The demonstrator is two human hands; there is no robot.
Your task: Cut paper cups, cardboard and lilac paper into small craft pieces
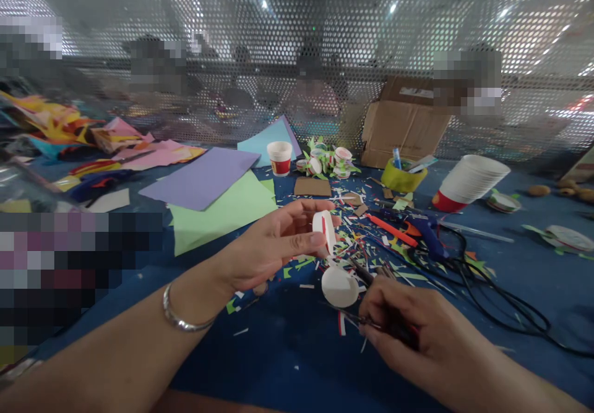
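My left hand (288, 234) pinches a short cut-off piece of paper cup (324, 232), white with a red stripe, between thumb and fingers above the table. In my right hand (408, 326) is a pair of scissors (403, 332), its handles mostly covered by my fingers. A round white paper disc (340, 286) shows just below the cup piece, beside the scissor blades. I cannot tell whether it hangs from the cup piece or lies on the table.
Paper scraps (362, 252) litter the blue table. A glue gun (431, 237) with a black cord lies right, near stacked paper cups (471, 181). Purple paper (204, 178) and green paper (223, 209) lie left. Behind stand another cup (279, 157), a yellow container (401, 177) and a cardboard box (408, 128).
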